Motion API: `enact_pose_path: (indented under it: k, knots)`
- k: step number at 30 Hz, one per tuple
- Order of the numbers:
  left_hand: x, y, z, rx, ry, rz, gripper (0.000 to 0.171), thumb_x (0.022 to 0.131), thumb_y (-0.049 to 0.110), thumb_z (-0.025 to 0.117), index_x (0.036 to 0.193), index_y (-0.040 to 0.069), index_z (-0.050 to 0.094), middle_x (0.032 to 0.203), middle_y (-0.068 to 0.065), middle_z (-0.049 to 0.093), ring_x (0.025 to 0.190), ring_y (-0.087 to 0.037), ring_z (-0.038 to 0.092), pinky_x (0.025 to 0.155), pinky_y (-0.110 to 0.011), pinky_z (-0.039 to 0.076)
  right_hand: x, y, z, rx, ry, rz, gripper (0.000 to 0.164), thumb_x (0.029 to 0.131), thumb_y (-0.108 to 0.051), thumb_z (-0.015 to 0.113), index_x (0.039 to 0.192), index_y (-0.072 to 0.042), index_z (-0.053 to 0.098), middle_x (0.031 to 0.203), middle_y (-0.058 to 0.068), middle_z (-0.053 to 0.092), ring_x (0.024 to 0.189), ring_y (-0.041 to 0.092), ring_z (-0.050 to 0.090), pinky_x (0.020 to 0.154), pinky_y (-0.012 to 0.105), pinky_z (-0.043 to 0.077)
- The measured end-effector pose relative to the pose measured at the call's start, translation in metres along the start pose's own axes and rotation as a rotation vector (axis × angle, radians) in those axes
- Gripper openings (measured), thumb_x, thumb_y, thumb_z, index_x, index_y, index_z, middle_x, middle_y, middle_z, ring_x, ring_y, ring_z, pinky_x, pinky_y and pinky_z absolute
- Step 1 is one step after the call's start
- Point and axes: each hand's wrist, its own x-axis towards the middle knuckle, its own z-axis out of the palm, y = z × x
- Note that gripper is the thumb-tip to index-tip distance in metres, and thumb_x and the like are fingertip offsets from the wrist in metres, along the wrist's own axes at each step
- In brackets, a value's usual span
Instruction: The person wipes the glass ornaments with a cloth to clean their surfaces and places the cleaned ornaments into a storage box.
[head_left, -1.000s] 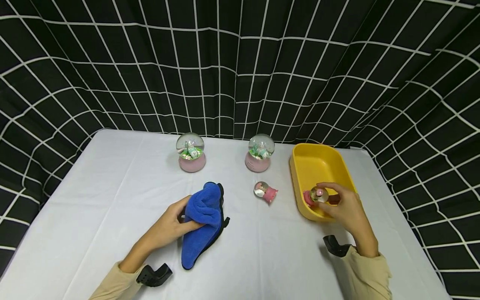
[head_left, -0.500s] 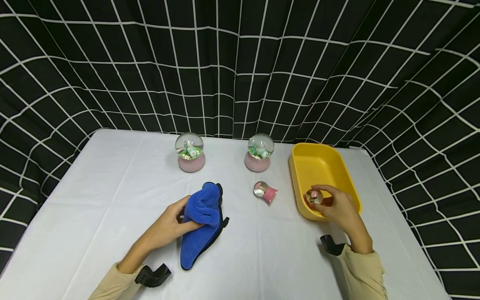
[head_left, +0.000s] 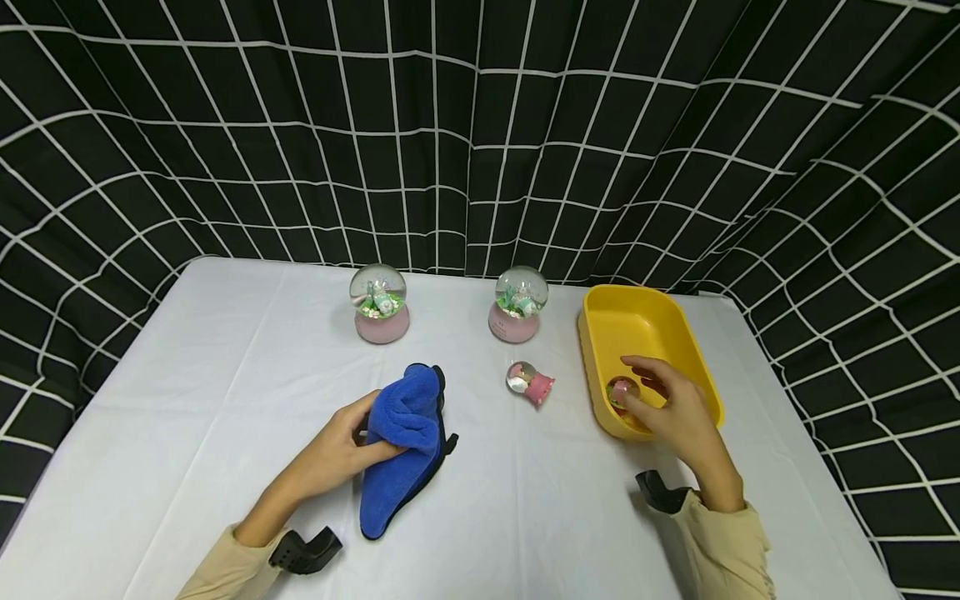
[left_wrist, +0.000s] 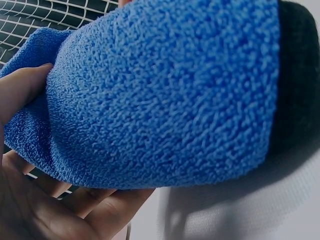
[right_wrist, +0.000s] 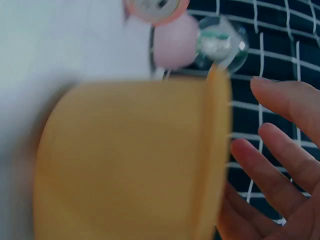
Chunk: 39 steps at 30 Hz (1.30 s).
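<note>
In the head view my left hand (head_left: 330, 458) grips a blue plush cloth (head_left: 405, 425) with a black edge. The left wrist view shows its thumb (left_wrist: 27, 87) pressing the folded blue pile. My right hand (head_left: 678, 412) hangs over the near part of a yellow tub (head_left: 637, 333), fingers spread and holding nothing. A small snow globe (head_left: 621, 390) sits inside that tub, just left of the fingers and partly hidden by the tub and hand. Another small snow globe (head_left: 531, 383) with a pink base lies on its side on the table, left of the tub.
Two larger snow globes, one left (head_left: 381, 304) and one right (head_left: 517, 304), stand upright on pink bases at the back of the white-covered table (head_left: 480, 517). Behind them hangs a black curtain (head_left: 465, 125) with a white grid.
My right hand lowered the small snow globe into the tub and let it go; its fingers have spread and drawn off it. The left hand keeps its hold on the cloth.
</note>
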Motion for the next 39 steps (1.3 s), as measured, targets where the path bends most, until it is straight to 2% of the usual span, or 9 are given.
enact_pose_path:
  k: [3, 6, 9, 13, 16, 22, 27, 32, 39]
  knots:
    - [0.0, -0.001, 0.0, 0.011, 0.001, 0.0, 0.05, 0.09, 0.014, 0.072, 0.137, 0.012, 0.054, 0.127, -0.011, 0.063, 0.105, -0.009, 0.062, 0.082, -0.029, 0.056, 0.0, -0.008, 0.005, 0.009, 0.063, -0.069, 0.042, 0.084, -0.011, 0.079, 0.122, -0.001, 0.064, 0.12, 0.018, 0.066, 0.106, 0.03, 0.063, 0.097, 0.01, 0.046]
    - [0.0, -0.001, 0.0, 0.015, 0.001, -0.003, 0.05, 0.09, 0.014, 0.072, 0.136, 0.012, 0.054, 0.127, -0.012, 0.064, 0.104, -0.009, 0.062, 0.082, -0.029, 0.056, 0.001, -0.017, 0.011, 0.029, 0.108, -0.13, 0.042, 0.079, -0.004, 0.082, 0.118, -0.001, 0.066, 0.113, 0.014, 0.068, 0.093, 0.021, 0.063, 0.09, 0.001, 0.041]
    - [0.0, -0.001, 0.0, 0.015, 0.0, -0.009, 0.05, 0.09, 0.015, 0.072, 0.137, 0.013, 0.053, 0.127, -0.01, 0.063, 0.105, -0.009, 0.062, 0.082, -0.029, 0.056, 0.001, -0.025, 0.021, 0.058, 0.148, -0.187, 0.043, 0.075, 0.002, 0.083, 0.115, -0.002, 0.068, 0.109, 0.012, 0.069, 0.085, 0.012, 0.06, 0.084, 0.003, 0.044]
    - [0.001, 0.001, 0.001, 0.01, -0.006, -0.007, 0.05, 0.09, 0.015, 0.072, 0.137, 0.015, 0.053, 0.127, -0.008, 0.063, 0.106, -0.01, 0.061, 0.083, -0.029, 0.056, 0.002, -0.034, 0.037, 0.069, 0.146, -0.226, 0.042, 0.074, 0.0, 0.084, 0.114, -0.005, 0.07, 0.112, 0.009, 0.07, 0.093, 0.006, 0.058, 0.086, 0.008, 0.045]
    - [0.001, 0.002, 0.001, 0.007, -0.007, -0.008, 0.051, 0.09, 0.016, 0.073, 0.137, 0.015, 0.053, 0.128, -0.008, 0.063, 0.107, -0.009, 0.061, 0.083, -0.029, 0.056, 0.003, -0.039, 0.05, 0.06, 0.108, -0.232, 0.042, 0.075, -0.004, 0.085, 0.114, -0.006, 0.069, 0.113, 0.008, 0.071, 0.101, 0.014, 0.061, 0.097, 0.021, 0.037]
    - [0.0, 0.002, 0.002, 0.012, -0.006, -0.013, 0.052, 0.09, 0.017, 0.073, 0.138, 0.016, 0.052, 0.129, -0.008, 0.063, 0.108, -0.01, 0.061, 0.084, -0.029, 0.056, 0.009, -0.041, 0.073, 0.082, 0.034, -0.205, 0.042, 0.078, -0.003, 0.082, 0.117, -0.003, 0.067, 0.121, 0.012, 0.067, 0.114, 0.031, 0.063, 0.105, 0.047, 0.046]
    - [0.0, 0.002, 0.002, 0.012, -0.007, -0.018, 0.052, 0.09, 0.016, 0.072, 0.138, 0.015, 0.052, 0.129, -0.008, 0.063, 0.108, -0.01, 0.061, 0.085, -0.029, 0.056, 0.015, -0.04, 0.086, 0.074, 0.004, -0.151, 0.048, 0.079, -0.008, 0.083, 0.123, -0.002, 0.064, 0.128, 0.016, 0.063, 0.123, 0.033, 0.058, 0.107, 0.05, 0.045]
    - [0.0, 0.002, 0.003, 0.011, -0.005, -0.026, 0.05, 0.09, 0.017, 0.072, 0.136, 0.016, 0.054, 0.127, -0.007, 0.064, 0.106, -0.01, 0.062, 0.084, -0.029, 0.056, 0.019, -0.037, 0.094, 0.041, -0.101, -0.032, 0.06, 0.081, -0.019, 0.082, 0.132, 0.001, 0.056, 0.134, 0.019, 0.059, 0.127, 0.034, 0.053, 0.109, 0.052, 0.042]
    - [0.0, -0.002, 0.003, 0.012, 0.002, -0.013, 0.05, 0.09, 0.015, 0.071, 0.137, 0.013, 0.053, 0.127, -0.011, 0.064, 0.106, -0.01, 0.061, 0.083, -0.029, 0.056, 0.019, -0.034, 0.097, 0.066, -0.145, 0.029, 0.052, 0.085, -0.014, 0.078, 0.129, 0.004, 0.057, 0.123, 0.02, 0.065, 0.107, 0.031, 0.061, 0.095, 0.047, 0.053]
